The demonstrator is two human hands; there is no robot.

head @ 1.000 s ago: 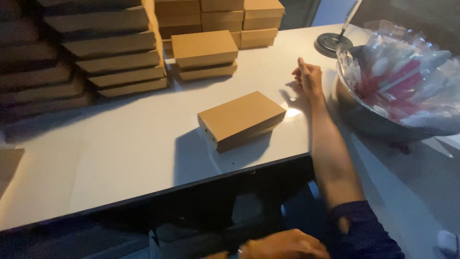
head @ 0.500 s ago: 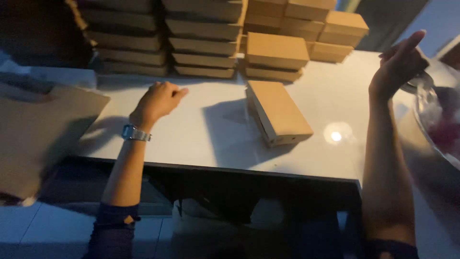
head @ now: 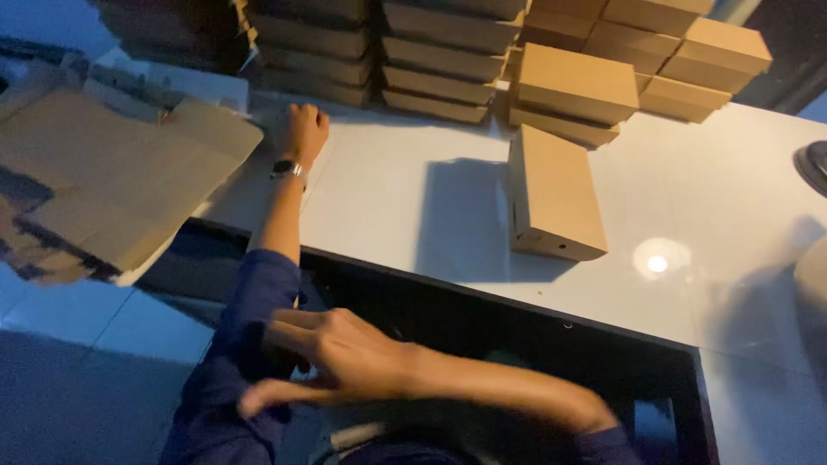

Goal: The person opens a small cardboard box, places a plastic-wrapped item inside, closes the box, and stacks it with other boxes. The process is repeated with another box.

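Observation:
My left hand (head: pixel 301 131), with a watch on the wrist, reaches to the far left of the white table (head: pixel 405 207) and rests curled next to a stack of flat brown cardboard blanks (head: pixel 112 185); whether it grips one I cannot tell. My right hand (head: pixel 332 362) hangs low in front of me, below the table's edge, fingers spread and holding nothing. A closed brown cardboard box (head: pixel 551 194) lies alone in the middle of the table, well away from both hands.
Tall piles of folded brown boxes (head: pixel 448 52) line the table's back edge, with two lower stacks (head: pixel 577 90) behind the single box. A dark round base (head: pixel 814 164) sits at the right edge. A lamp's reflection glints on the table.
My right hand has dropped from the far right of the table to below its front edge. My left hand has reached further left to the flat blanks. The view has swung left.

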